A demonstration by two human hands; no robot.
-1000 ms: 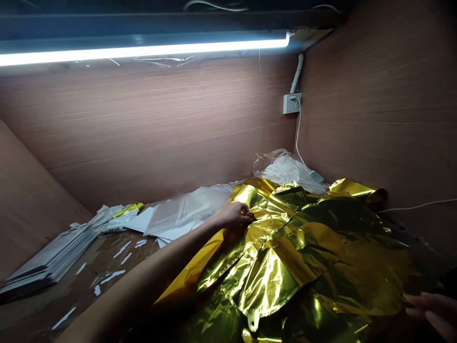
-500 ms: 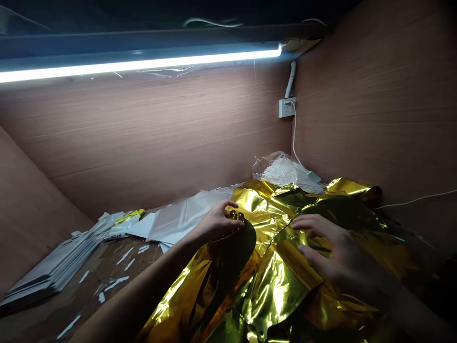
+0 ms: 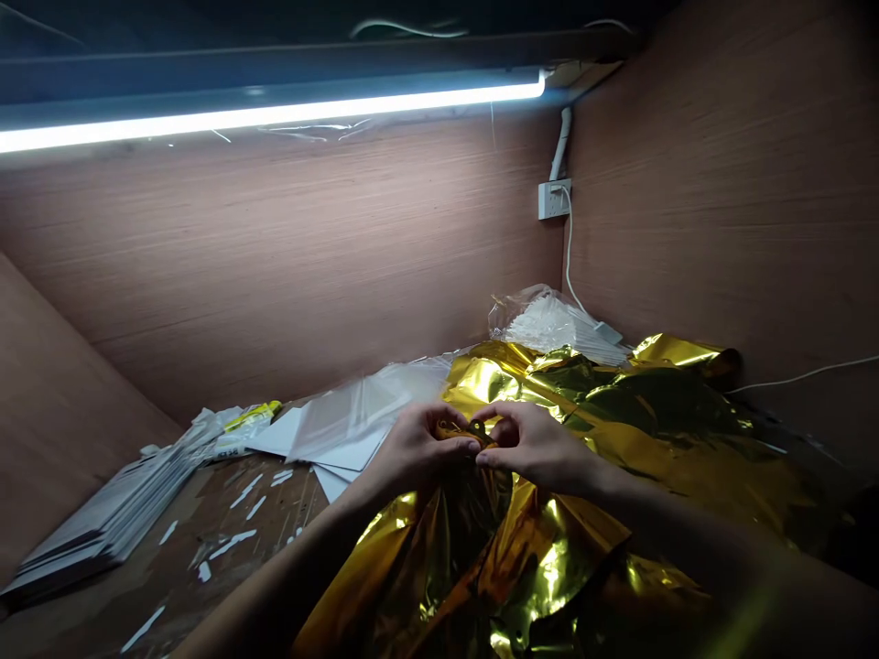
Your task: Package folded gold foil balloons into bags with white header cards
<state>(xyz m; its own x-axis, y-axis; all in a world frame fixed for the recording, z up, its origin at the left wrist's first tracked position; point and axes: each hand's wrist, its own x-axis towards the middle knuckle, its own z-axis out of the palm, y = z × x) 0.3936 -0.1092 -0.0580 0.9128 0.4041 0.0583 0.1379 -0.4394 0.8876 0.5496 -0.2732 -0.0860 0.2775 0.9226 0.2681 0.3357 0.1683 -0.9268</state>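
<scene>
Shiny gold foil sheets point(image 3: 549, 558) lie crumpled and overlapping across the middle and right of the table. My left hand point(image 3: 429, 444) pinches the top edge of one foil piece, where small rounded tabs with holes stick up. Close against it, my right hand point(image 3: 526, 444) is closed on the same gathered edge, thumb and index finger curled round it. The two thumbs nearly touch. Below my hands the foil hangs in folds toward me. The exact shape of the gripped edge is partly hidden by my fingers.
White cards and clear plastic sleeves point(image 3: 363, 412) lie left of the foil. A stack of white sheets point(image 3: 103, 522) sits far left, near scattered white strips point(image 3: 233, 545). A bag of white sticks point(image 3: 549, 320) stands behind, below a wall socket point(image 3: 554, 199). A tube light point(image 3: 275, 114) hangs above.
My right hand has moved left from over the foil to meet my left hand and has closed on the foil edge. The foil below is drawn together more.
</scene>
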